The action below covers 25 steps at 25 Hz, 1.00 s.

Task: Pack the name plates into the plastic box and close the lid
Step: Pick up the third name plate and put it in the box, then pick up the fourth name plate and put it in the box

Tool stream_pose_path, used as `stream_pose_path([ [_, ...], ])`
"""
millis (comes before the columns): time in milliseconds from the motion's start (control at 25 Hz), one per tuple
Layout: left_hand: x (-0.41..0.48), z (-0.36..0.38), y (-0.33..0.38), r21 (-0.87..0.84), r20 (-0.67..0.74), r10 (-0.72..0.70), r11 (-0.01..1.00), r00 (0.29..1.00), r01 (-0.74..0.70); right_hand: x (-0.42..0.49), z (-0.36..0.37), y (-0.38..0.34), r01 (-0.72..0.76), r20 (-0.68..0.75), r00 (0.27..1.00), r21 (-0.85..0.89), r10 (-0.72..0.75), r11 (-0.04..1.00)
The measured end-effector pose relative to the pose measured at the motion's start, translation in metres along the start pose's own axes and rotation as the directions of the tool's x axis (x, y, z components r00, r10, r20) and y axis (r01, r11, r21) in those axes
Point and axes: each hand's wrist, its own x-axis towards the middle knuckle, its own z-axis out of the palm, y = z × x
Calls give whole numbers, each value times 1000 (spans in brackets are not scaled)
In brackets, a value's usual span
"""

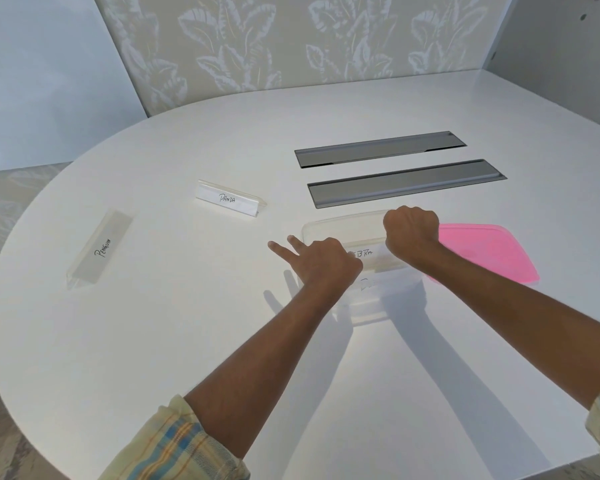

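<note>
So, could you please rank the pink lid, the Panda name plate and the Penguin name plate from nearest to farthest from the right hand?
From the right hand:
1. Pink lid, just to its right, partly behind the wrist.
2. Panda name plate, off to the left, beyond the left hand.
3. Penguin name plate, far left near the table edge.

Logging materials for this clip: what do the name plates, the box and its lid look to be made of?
Panda plate and Penguin plate: seemingly clear glossy acrylic tents; edges glint, and white handwritten inserts, probably paper, show through.
Box: thin, clear, slightly cloudy plastic; the plates inside read through it.
Lid: translucent pink plastic, smooth, probably flexible; it lies flat beside the box.
</note>
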Motion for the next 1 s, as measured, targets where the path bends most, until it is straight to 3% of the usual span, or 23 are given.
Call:
stream_pose_path([
  [280, 8, 7, -11, 5, -99, 84, 996, 992, -84, 6, 12, 10, 15, -39, 999, 59, -13, 998],
  [520, 17, -16, -40, -215, -387, 144, 946, 911, -241, 17, -4, 11, -35, -52, 997, 273, 51, 961],
  [720, 21, -59, -90, -290, -425, 33, 942, 905, -170, 26, -51, -25, 50, -148, 989, 403, 12, 914],
  [1000, 35, -106, -205, -281, -446, -195, 957, 874, 70, 55, -107, -147, 300, -196, 953, 532, -229, 792],
])
